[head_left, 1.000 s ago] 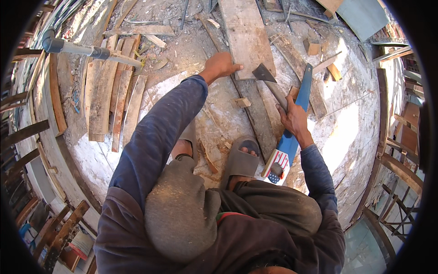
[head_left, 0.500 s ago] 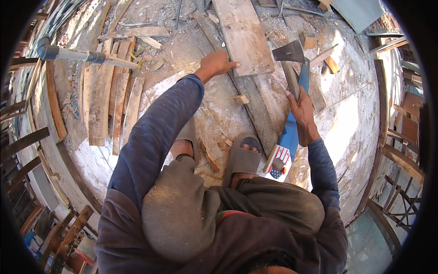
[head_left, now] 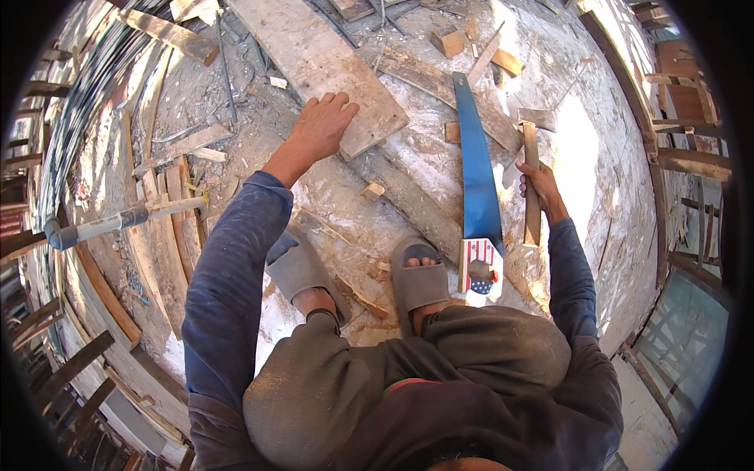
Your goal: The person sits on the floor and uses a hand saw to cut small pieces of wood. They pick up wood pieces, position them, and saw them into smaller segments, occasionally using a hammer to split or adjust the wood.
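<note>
My left hand (head_left: 324,124) has its fingers curled over the left edge of a long wooden plank (head_left: 338,67), near the plank's close end. On the right, my right hand (head_left: 542,191) is wrapped around the wooden handle of a hatchet (head_left: 532,149). The hatchet's dark metal head (head_left: 539,119) points away from me, close to the floor. Between my hands, a handsaw (head_left: 477,173) with a blue blade lies apart from the hatchet. Its handle, patterned with red and white stripes and stars, is toward me.
Under the held plank runs another long board (head_left: 408,196). A small wood block (head_left: 373,191) rests on it. Scrap boards (head_left: 169,212) and a grey pipe (head_left: 133,216) are at left; wood offcuts (head_left: 449,43) lie at the far side. My sandalled feet (head_left: 420,275) are nearby.
The view has turned, so the plank and saw appear at new angles. My right hand has carried the hatchet off the saw to the right. My left fingers now curl over the plank's edge.
</note>
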Demonstrator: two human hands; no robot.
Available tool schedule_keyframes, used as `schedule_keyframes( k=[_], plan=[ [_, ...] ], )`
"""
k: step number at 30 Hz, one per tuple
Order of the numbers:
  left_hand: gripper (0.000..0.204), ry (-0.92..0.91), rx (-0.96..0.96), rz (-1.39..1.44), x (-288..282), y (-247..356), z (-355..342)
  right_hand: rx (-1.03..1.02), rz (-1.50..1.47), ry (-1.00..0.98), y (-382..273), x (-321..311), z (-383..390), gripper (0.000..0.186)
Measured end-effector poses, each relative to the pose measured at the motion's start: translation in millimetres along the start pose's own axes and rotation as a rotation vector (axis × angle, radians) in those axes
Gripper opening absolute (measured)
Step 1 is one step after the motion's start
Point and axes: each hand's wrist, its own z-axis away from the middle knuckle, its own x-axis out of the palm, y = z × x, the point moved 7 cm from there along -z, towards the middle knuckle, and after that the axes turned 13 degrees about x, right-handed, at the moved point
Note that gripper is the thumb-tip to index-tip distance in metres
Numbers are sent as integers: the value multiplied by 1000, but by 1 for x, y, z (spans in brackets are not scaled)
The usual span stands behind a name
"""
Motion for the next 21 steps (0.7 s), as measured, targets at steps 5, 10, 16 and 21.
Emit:
schedule_keyframes(
  k=[5, 10, 16, 21],
  plan=[
    [76, -149, 344, -146, 4, 11, -39, 105, -102, 32, 57, -41, -18, 15],
    [96, -253, 476, -239, 17, 25, -80, 56, -43, 74, 82, -58, -30, 19],
    [111, -469, 454, -190, 22, 20, -108, -88, 655, 417, 78, -74, -29, 46],
    [84, -434, 543, -207, -3, 24, -123, -78, 850, 550, 74, -73, -9, 55]
  ],
)
